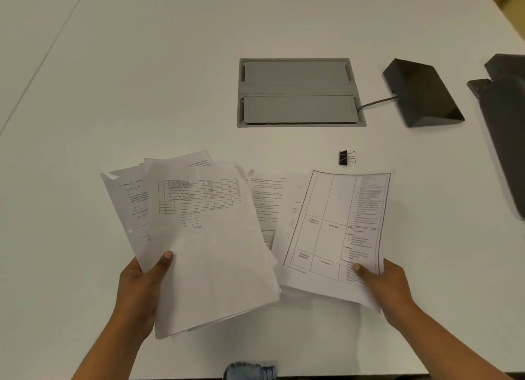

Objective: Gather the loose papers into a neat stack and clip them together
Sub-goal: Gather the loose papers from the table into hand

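Observation:
My left hand (139,288) grips a fanned bundle of several printed sheets (204,237) by its lower left edge, thumb on top; the top sheet carries a table and handwritten sums. My right hand (389,291) pinches a smaller set of sheets (335,226) at its lower right corner, the top one a ruled timetable page. Both bundles overlap slightly in the middle and are raised a little off the white table (142,81). A black binder clip (346,157) lies alone on the table just beyond the right-hand sheets, untouched.
A grey recessed cable hatch (298,92) sits in the table beyond the clip. A dark wedge-shaped device (422,94) with a cable stands to its right, and another dark object (505,124) lies at the right edge. The near table edge runs just below my wrists.

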Demonstrator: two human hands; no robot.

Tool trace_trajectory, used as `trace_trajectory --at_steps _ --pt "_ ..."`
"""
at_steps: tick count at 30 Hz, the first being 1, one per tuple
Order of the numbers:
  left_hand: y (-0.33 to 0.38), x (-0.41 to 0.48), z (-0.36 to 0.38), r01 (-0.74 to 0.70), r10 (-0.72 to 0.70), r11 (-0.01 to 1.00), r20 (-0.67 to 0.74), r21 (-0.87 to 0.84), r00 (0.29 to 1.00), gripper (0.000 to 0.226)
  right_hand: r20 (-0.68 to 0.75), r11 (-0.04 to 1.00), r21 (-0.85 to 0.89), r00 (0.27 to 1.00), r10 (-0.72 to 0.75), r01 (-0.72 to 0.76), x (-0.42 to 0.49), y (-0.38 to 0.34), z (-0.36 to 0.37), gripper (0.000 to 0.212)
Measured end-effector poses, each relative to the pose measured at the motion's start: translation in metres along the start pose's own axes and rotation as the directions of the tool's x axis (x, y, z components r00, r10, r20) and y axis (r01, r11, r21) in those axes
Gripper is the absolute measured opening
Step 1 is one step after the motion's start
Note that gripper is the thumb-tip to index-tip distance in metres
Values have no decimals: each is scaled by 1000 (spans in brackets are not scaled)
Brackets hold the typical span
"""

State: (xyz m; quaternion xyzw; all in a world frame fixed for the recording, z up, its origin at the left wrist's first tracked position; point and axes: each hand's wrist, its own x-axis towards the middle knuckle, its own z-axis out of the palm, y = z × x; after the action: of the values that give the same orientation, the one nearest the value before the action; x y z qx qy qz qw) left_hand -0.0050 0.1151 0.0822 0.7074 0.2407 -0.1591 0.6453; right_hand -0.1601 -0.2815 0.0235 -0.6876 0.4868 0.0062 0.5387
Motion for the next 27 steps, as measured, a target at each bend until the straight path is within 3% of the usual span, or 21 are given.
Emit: trace_trajectory --at_steps 7,13,22,27 --pt "2 4 1 -14 14 999 -3 38 1000 6 32 986 157 998 -57 52 -10 -4 -31 28" --pt "1 8 4 -37 37 996 -2 76 999 6 8 976 193 994 -109 105 -13 -7 -46 34" --pt "-8 -4 23 9 -13 997 55 82 998 9 64 976 191 991 -113 99 -24 -12 -51 19" --pt "-6 -15 41 33 -42 997 146 69 988 13 163 976 201 980 -116 82 -33 -22 -41 35"
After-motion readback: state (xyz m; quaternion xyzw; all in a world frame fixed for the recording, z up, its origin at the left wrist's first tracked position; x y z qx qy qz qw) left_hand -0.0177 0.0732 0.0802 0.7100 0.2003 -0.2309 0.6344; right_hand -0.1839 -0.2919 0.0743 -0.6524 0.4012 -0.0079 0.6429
